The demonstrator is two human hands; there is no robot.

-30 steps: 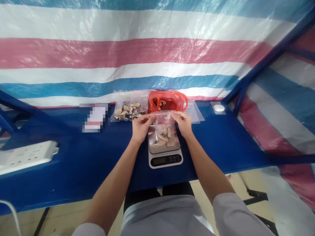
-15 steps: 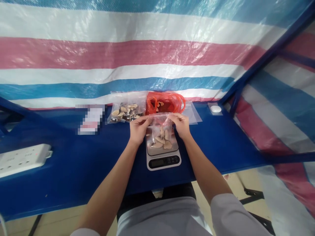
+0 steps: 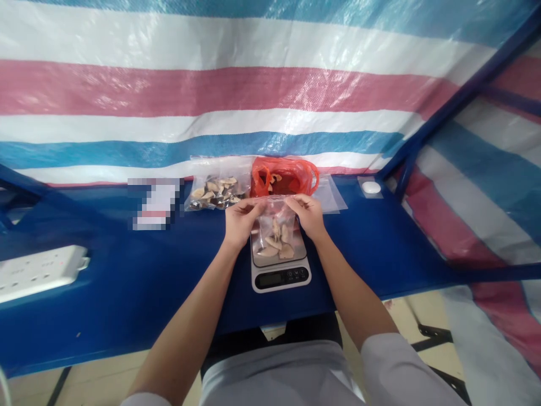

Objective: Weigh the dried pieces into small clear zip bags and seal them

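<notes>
I log a clear zip bag (image 3: pixel 276 225) standing on the platform of a digital kitchen scale (image 3: pixel 279 279), at lower centre of the frame on the blue surface (image 3: pixel 105 282). My left grip (image 3: pixel 242 221) and right grip (image 3: pixel 310 215) are each clamped on its top edge; the mouth looks unsealed. Done so far: pale dried mushroom slices (image 3: pixel 276 245), curled and uneven, sit inside. Still lying at upper centre: a bag of darker slices (image 3: pixel 215 193), a red plastic bag (image 3: pixel 283 176) and flat clear bags (image 3: pixel 333 196). The scale readout is illegible.
</notes>
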